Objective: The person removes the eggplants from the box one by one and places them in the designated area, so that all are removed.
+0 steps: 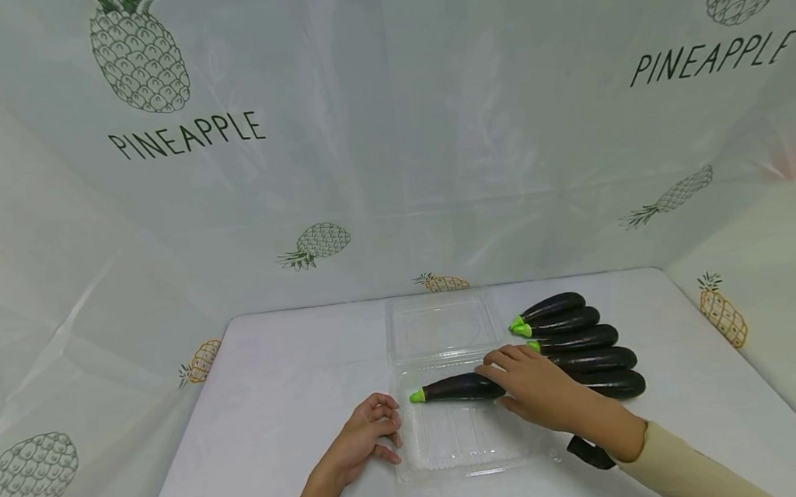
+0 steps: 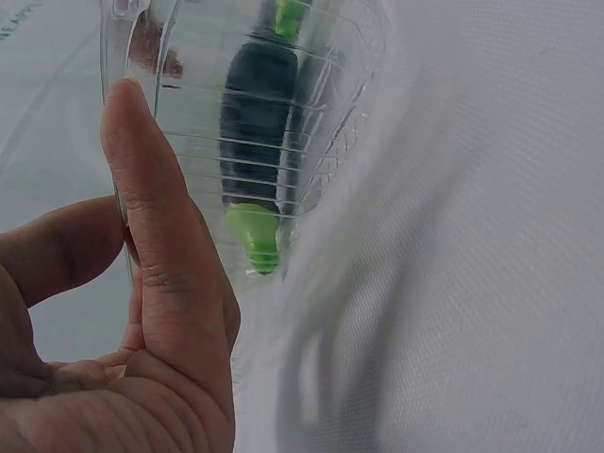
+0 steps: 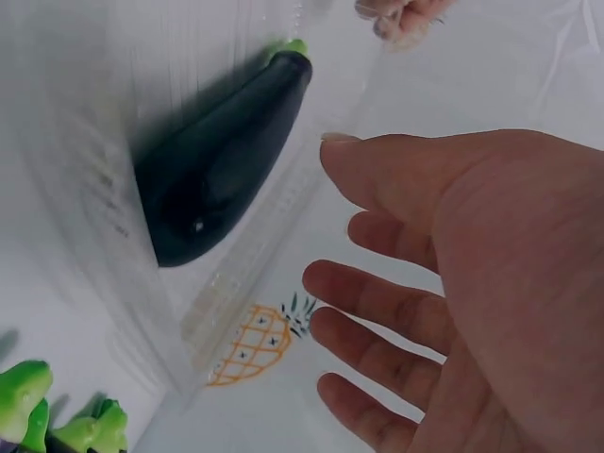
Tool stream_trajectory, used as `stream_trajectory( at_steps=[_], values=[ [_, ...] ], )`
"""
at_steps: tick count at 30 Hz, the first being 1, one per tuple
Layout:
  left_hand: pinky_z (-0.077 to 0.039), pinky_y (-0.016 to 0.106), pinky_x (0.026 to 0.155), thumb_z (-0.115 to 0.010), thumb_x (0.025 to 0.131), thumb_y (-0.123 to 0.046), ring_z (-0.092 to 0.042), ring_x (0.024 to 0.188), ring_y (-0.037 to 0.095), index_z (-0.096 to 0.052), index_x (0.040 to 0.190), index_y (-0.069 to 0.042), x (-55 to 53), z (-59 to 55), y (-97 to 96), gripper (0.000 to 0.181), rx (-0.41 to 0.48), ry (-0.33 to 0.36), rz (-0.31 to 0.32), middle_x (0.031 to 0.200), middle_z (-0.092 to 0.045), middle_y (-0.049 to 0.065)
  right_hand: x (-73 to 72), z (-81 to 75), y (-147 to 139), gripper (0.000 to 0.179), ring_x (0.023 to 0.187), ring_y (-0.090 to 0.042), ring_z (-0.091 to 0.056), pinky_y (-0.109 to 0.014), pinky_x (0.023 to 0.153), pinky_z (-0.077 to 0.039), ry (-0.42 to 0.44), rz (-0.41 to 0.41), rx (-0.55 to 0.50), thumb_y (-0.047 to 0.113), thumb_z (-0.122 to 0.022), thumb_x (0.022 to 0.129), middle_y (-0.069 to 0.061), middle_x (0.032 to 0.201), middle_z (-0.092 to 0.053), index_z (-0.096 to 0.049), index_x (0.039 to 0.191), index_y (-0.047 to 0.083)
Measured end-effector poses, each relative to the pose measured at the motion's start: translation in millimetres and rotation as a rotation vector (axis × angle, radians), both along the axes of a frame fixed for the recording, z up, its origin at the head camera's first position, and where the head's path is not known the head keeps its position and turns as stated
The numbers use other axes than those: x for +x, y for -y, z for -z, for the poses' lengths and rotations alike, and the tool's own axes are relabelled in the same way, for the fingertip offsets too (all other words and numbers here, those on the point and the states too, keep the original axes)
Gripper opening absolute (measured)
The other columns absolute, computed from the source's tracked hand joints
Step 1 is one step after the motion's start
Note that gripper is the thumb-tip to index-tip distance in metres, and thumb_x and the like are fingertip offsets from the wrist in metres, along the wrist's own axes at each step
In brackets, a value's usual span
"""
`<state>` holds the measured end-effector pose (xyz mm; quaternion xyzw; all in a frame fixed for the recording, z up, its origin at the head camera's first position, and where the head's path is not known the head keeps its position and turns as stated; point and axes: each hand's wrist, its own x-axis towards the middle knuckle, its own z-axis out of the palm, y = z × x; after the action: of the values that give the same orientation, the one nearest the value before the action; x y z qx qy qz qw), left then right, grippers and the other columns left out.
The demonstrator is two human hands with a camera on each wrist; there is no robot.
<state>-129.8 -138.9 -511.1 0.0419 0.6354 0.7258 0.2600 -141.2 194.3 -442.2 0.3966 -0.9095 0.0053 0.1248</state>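
Note:
A clear plastic clamshell box lies with its lid folded back, away from me. One eggplant with a green stem end lies crosswise in the base, its stem toward the left. My right hand hovers over the thick end; in the right wrist view its fingers are spread, apart from the eggplant, with nothing in them. My left hand is at the base's left rim, fingers loosely bent. The left wrist view shows its extended finger right along the box's edge.
Several more eggplants lie in a row to the right of the box, stems leftward, the nearer ones partly behind my right hand. A white cloth covers the table. A pineapple-print sheet hangs around the back and sides.

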Motion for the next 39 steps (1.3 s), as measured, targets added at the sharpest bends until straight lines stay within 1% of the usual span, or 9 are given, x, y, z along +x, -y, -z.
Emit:
stream_trajectory(
  at_steps=[6, 12, 20, 26, 31, 35, 39],
  values=[
    [-0.061, 0.027, 0.054, -0.059, 0.103, -0.001, -0.06, 0.075, 0.015, -0.046, 0.123, 0.0, 0.7, 0.0, 0.1, 0.024, -0.004, 0.005, -0.011, 0.095, -0.053, 0.002, -3.8, 3.8, 8.2, 0.059, 0.116, -0.029, -0.065, -0.049, 0.099, -0.059, 0.014, -0.006, 0.052, 0.024, -0.093, 0.082, -0.007, 0.124, -0.066, -0.066, 0.131, 0.009],
    [-0.061, 0.026, 0.055, -0.059, 0.102, -0.001, -0.06, 0.075, 0.013, -0.045, 0.123, 0.001, 0.9, -0.6, 0.2, 0.025, -0.006, 0.003, -0.007, 0.095, -0.054, 0.001, -7.3, 6.1, 14.8, 0.061, 0.118, -0.03, -0.064, -0.048, 0.102, -0.057, 0.048, -0.018, 0.083, 0.026, -0.092, 0.083, -0.01, 0.128, -0.066, -0.064, 0.134, 0.009],
    [-0.062, 0.025, 0.055, -0.058, 0.102, 0.0, -0.061, 0.075, 0.013, -0.044, 0.123, 0.002, 0.2, 0.5, 0.0, 0.025, -0.001, -0.005, 0.001, 0.095, -0.054, 0.002, -10.5, 7.8, 18.5, 0.062, 0.115, -0.029, -0.063, -0.046, 0.1, -0.057, 0.0, -0.04, 0.106, 0.027, -0.093, 0.082, -0.009, 0.124, -0.064, -0.063, 0.132, 0.008],
    [-0.062, 0.025, 0.056, -0.058, 0.102, 0.0, -0.061, 0.075, 0.013, -0.044, 0.122, 0.002, -1.0, 1.4, -0.7, 0.025, 0.0, -0.004, 0.005, 0.094, -0.054, 0.001, -11.8, 11.2, 20.5, 0.06, 0.113, -0.027, -0.063, -0.043, 0.098, -0.057, -0.014, -0.044, 0.142, 0.03, -0.092, 0.083, -0.007, 0.12, -0.065, -0.065, 0.131, 0.008],
    [-0.062, 0.026, 0.055, -0.058, 0.102, 0.001, -0.061, 0.075, 0.014, -0.044, 0.122, 0.002, -1.6, 1.6, -2.0, 0.024, -0.006, 0.001, -0.001, 0.094, -0.054, 0.002, -12.7, 13.8, 21.4, 0.059, 0.111, -0.026, -0.063, -0.042, 0.095, -0.058, -0.027, -0.055, 0.146, 0.03, -0.093, 0.082, -0.007, 0.117, -0.064, -0.066, 0.129, 0.007],
    [-0.062, 0.026, 0.055, -0.058, 0.102, 0.0, -0.061, 0.075, 0.014, -0.045, 0.122, 0.001, -1.1, 1.5, -1.7, 0.024, -0.002, -0.003, -0.001, 0.093, -0.054, 0.002, -14.3, 15.4, 21.9, 0.059, 0.107, -0.025, -0.062, -0.041, 0.093, -0.058, -0.019, -0.06, 0.144, 0.029, -0.096, 0.079, -0.007, 0.115, -0.064, -0.066, 0.125, 0.007],
    [-0.062, 0.026, 0.056, -0.059, 0.102, -0.001, -0.061, 0.075, 0.013, -0.045, 0.122, 0.001, 0.0, 0.3, -1.1, 0.024, -0.001, -0.003, -0.001, 0.093, -0.054, 0.002, -14.5, 16.0, 23.4, 0.057, 0.105, -0.024, -0.062, -0.041, 0.093, -0.058, 0.024, -0.05, 0.152, 0.028, -0.097, 0.077, -0.006, 0.113, -0.065, -0.068, 0.121, 0.009]
  ],
)
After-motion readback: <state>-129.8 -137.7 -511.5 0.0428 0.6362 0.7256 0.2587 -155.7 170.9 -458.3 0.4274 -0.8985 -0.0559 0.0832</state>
